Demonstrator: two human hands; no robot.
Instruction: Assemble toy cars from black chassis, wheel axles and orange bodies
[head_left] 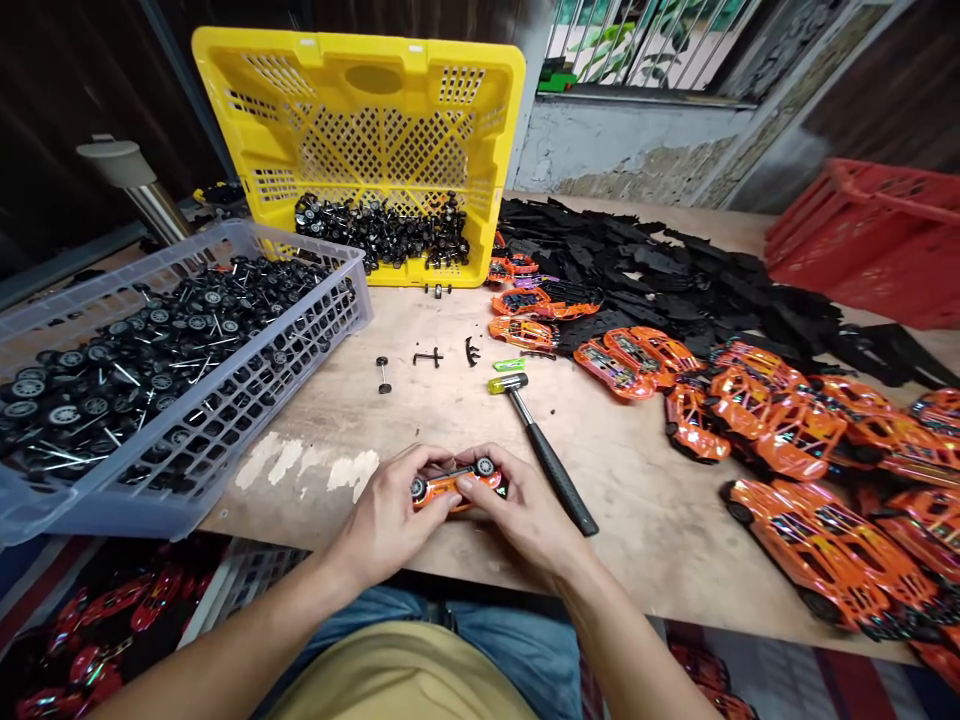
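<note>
Both my hands hold one orange toy car (450,484) near the front edge of the wooden table (637,500). It lies on its side, with a wheel axle along its top. My left hand (386,520) grips the car's left end, fingers curled around it. My right hand (521,515) grips the right end, its thumb pressing on the car's middle. A small hammer (544,450) with a black handle and yellow-tipped head lies just right of my hands.
A grey basket (187,450) of wheel axles stands at the left. A yellow crate (360,130) with more wheels leans at the back. Orange car bodies (787,440) pile up at the right beside black chassis plates (675,270). Loose parts (427,358) lie mid-table. A red crate (870,230) stands far right.
</note>
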